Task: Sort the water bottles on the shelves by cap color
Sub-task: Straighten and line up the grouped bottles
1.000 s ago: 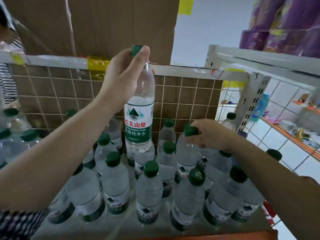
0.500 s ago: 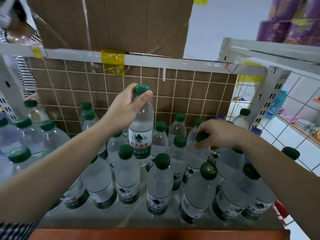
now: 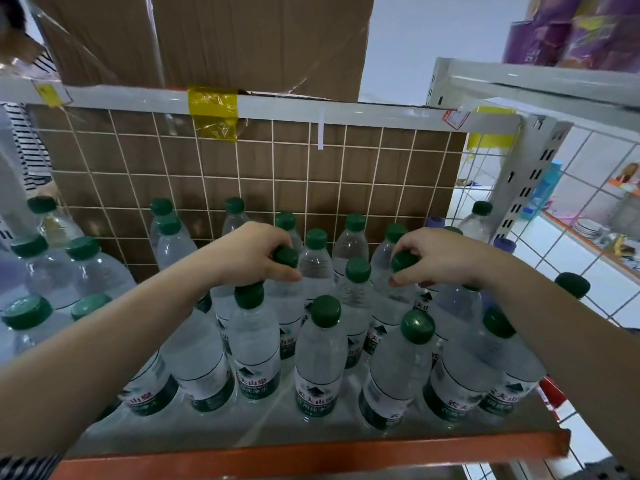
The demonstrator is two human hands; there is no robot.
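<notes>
Down came the bottle (image 3: 289, 303) my left hand (image 3: 252, 254) pinches by its cap (image 3: 286, 257). My right hand (image 3: 436, 258) pinches another cap (image 3: 403, 261); let go softly

You can read 农夫山泉 on the green-and-white label (image 3: 317, 399) of the front bottle (image 3: 320, 351) at 6 o'clock; the red sticker (image 3: 453, 119) at 2 o'clock stays illegible.

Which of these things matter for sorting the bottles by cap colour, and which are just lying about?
Job: left hand, right hand, each gripping a green-capped bottle; purple-capped bottles; shelf.
Lying about: cardboard box, purple packages, yellow tape, plates.
</notes>
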